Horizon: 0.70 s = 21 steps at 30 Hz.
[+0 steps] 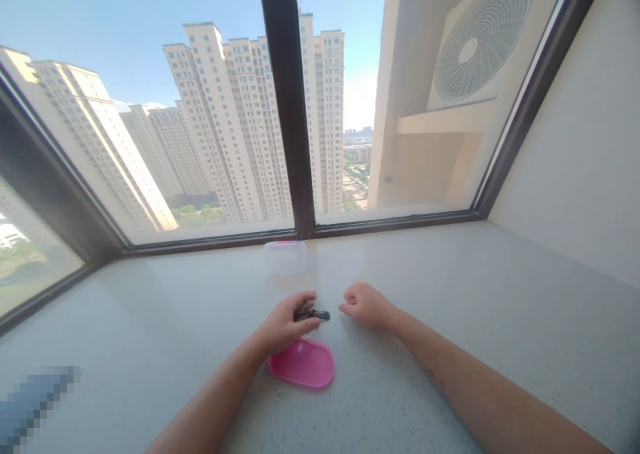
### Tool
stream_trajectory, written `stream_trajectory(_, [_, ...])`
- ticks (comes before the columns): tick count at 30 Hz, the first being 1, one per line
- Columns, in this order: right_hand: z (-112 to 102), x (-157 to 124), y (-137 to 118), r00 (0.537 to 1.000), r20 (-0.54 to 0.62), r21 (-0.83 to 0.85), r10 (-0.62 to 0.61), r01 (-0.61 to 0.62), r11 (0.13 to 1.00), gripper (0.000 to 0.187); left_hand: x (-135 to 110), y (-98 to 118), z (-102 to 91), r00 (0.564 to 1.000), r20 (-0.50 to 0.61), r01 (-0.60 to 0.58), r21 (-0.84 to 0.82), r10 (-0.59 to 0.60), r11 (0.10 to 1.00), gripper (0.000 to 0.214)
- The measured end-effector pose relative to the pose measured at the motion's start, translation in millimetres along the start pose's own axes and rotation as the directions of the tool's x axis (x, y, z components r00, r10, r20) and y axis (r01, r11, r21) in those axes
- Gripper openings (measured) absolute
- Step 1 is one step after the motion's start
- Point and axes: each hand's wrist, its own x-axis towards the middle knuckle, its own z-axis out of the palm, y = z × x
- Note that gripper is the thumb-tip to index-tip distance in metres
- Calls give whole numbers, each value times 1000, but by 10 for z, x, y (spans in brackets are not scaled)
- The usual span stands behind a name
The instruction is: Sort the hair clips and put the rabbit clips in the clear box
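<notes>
My left hand (287, 322) curls around a small bunch of dark and brown pieces (304, 312), with its thumb and fingers on either side of them. A slim black piece (323, 315) sticks out to the right past the thumb; its kind is too small to make out. Just below that hand lies a pink shallow lid or tray (305, 364), partly covered by the wrist. To the right, apart from the bunch, my right hand (367, 305) is closed with its fingers curled in. Whatever may be inside those fingers is hidden.
A translucent white plastic box (285, 259) with some pink at its top stands at the back, against the window frame (300, 227). The pale speckled ledge (425, 274) meets a white wall at the right. A blurred blue-grey shape (30, 407) is at the lower left.
</notes>
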Motion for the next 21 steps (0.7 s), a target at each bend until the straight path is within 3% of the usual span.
stream_trajectory(7, [-14, -10, 0, 1000, 14, 9, 3, -4, 1000, 35, -1, 109, 139, 996, 87, 0, -256, 23, 967, 59])
stream_trajectory(10, [-18, -8, 7, 1000, 9, 9, 0, 0, 1000, 35, 32, 108, 67, 999, -13, -31, -247, 29, 969, 57])
stream_trajectory(12, [-21, -8, 10, 1000, 1, 6, 5, -5, 1000, 36, 62, 76, -54, 982, -175, -88, -128, 65, 988, 50])
stream_trajectory(15, [-20, -7, 14, 1000, 0, 4, 11, -11, 1000, 36, 93, -3, -295, 890, -407, -111, 237, 203, 965, 40])
stream_trajectory(18, [-13, -5, 18, 1000, 2, 1, 5, -5, 1000, 36, 107, -79, -494, 817, -465, -76, 499, 341, 863, 39])
stream_trajectory(21, [-7, -2, 21, 1000, 1, 3, -6, 6, 1000, 36, 127, -126, -583, 807, -448, -35, 614, 385, 789, 45])
